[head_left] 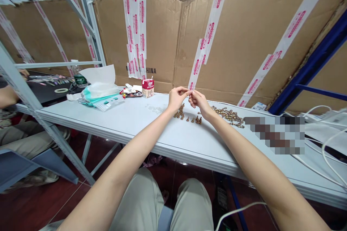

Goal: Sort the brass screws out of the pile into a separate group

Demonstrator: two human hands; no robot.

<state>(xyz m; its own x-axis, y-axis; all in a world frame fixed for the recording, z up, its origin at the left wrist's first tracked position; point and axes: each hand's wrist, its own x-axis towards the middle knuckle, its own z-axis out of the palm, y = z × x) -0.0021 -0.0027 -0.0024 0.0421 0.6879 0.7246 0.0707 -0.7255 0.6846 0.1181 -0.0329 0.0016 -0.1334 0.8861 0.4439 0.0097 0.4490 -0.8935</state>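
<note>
My left hand (pixel 177 98) and my right hand (pixel 198 101) meet above the white table, fingertips pinched together. Whatever sits between the fingers is too small or too hidden to make out. Below them, several brass-coloured screws (pixel 188 119) stand on their heads on the tabletop, some bunched behind my left wrist. A loose heap of brass-coloured hardware (pixel 230 115) spreads to the right of my right hand. Left of my left forearm lies a scatter of small clear rings (pixel 155 109), partly covered by the arm.
A drink carton (pixel 148 88) stands at the back beside crumpled wrappers (pixel 132 91). Further left are a tissue pack (pixel 99 95) and a bottle (pixel 78 75). Cardboard (pixel 162 36) walls the back. White cables (pixel 322 151) cross the right side. Another person's arm (pixel 8 95) shows far left.
</note>
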